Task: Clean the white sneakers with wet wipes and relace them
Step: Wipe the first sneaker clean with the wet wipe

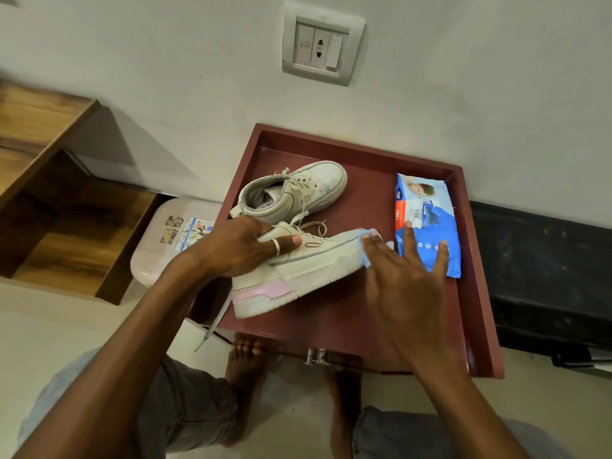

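While the person sits with bare feet (246,356) on the pale floor (49,326), the cleaning step is under way. The left hand (238,246) grips the near sneaker (311,270) around its top, thumb pressed on the side, and tips it up on the desk (347,316). The right hand (402,270) lies flat and spread out. Its fingers (371,241) press a wet wipe (369,235) against the toe of that shoe, so they are not closed around anything. A loose lace (215,321) hangs off the desk edge.

I think the toe is being rubbed now. Next the wipe needs to slide along the dirty sole and the pink heel patch, with the left hand keeping the shoe from slipping. The laces come later.

Just beside the right hand lies the blue pack of wipes (427,223). Farther back the other sneaker (291,190) rests on its side, laces in, near the first one.

The desk is dark red with a raised rim. To its left stands a pale stool (155,253) with stickers, and then wooden shelves (56,180). Behind is a white wall (463,77) with a socket (319,44).
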Motion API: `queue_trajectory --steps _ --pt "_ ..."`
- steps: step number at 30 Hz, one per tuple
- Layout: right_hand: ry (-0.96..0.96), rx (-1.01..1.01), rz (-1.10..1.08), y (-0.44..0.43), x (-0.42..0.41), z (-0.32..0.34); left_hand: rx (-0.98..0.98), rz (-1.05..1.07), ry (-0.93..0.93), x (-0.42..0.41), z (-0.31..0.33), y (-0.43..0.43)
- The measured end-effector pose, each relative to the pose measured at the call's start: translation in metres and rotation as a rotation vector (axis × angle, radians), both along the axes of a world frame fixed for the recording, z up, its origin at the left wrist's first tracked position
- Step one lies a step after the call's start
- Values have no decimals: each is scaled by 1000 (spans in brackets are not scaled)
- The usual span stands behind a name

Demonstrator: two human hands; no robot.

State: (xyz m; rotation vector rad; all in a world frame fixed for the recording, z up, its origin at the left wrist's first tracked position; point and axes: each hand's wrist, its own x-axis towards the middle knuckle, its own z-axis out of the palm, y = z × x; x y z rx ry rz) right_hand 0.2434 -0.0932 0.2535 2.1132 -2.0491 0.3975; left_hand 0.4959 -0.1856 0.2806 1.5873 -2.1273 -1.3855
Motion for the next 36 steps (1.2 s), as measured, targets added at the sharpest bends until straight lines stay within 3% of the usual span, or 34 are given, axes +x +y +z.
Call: queue_trajectory --steps 8,11,16,18,24,28,32,34,36 --pt "-33 -63 421 41 74 -8 82 -73 0 9 0 -4" --pt "-11 -65 331 28 45 -1 114 -128 -3 17 -1 -3" --pt "-80 47 -5 11 -7 0 118 -136 -12 18 -2 -3" --pt "-90 19 8 15 2 -1 100 -158 3 17 -1 -3" --pt "-29 -49 382 39 56 -9 88 -137 -69 17 -4 -4" --pt "-52 26 143 15 11 -2 75 -142 -32 15 -3 -3" --pt "-386 192 -133 3 -10 -2 52 -169 -31 14 -3 -2" --pt "-399 123 -78 11 5 2 53 -169 -30 13 -2 -2" --pt "-286 23 129 28 34 3 44 -177 -37 13 -2 -2"
